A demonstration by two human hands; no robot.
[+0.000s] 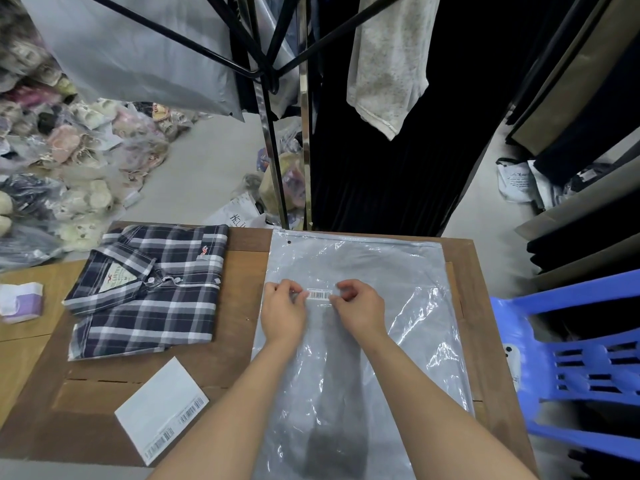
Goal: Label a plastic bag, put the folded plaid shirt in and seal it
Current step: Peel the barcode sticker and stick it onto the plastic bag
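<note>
A clear plastic bag (356,265) lies flat on the right half of the wooden table (242,334), its zip edge at the far side. A small white barcode label (319,294) rests on the bag near its middle. My left hand (282,311) pinches the label's left end and my right hand (360,306) pinches its right end, both pressing it against the plastic. The folded navy-and-white plaid shirt (149,289) lies on the table's left side, collar toward the left, apart from the bag.
A white label sheet (161,408) with barcode stickers lies near the table's front left. A blue plastic chair (575,362) stands at the right. A white and purple packet (20,301) sits far left. Hanging clothes and rack poles (273,140) rise behind the table.
</note>
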